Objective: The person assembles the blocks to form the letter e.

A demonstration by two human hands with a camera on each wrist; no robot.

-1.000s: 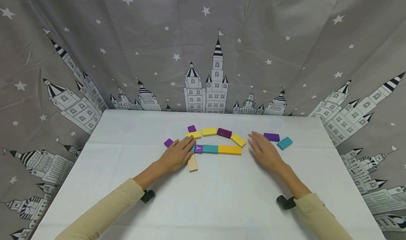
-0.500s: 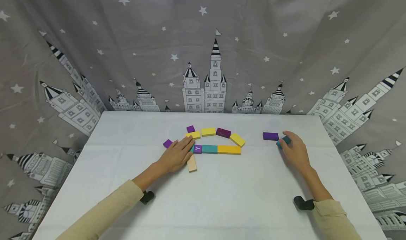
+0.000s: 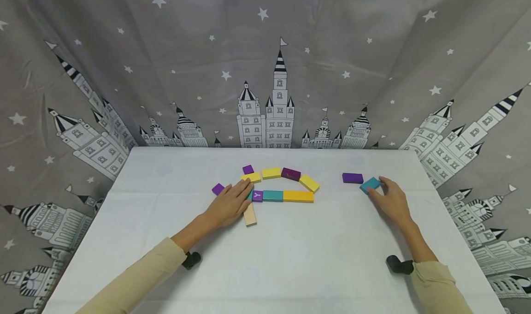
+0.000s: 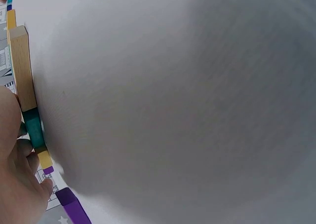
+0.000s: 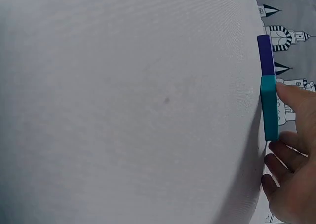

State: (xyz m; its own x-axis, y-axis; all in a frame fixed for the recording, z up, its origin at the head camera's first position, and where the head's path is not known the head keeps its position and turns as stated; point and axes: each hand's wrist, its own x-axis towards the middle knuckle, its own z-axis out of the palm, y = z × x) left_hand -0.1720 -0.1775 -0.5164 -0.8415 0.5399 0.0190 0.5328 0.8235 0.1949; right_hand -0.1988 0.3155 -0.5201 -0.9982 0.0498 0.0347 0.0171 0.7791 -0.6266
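Observation:
My left hand [image 3: 227,204] lies with extended fingers over the left end of a block arrangement, partly covering a teal block [image 4: 33,128] there. Below it a plain wooden block [image 3: 250,215] slants toward me. At the right, my right hand [image 3: 394,201] pinches another teal block [image 3: 369,185] between thumb and fingers. A dark purple block [image 3: 352,178] lies right at that block's left end. In the right wrist view the thumb is against the teal block [image 5: 269,108] near its upper end and a finger at its lower end.
Beside my left hand runs a row with a purple letter block [image 3: 257,196], a teal block [image 3: 273,196] and an orange block [image 3: 298,197]. Yellow blocks [image 3: 271,173] and a maroon block [image 3: 291,174] arc behind it. Small purple blocks [image 3: 248,169] sit at the left. A grey curtain [image 3: 265,74] hangs behind.
My right hand has moved right, from beside the arrangement to the separate teal block, and takes hold of it; the block has shifted slightly. My left hand stays in place.

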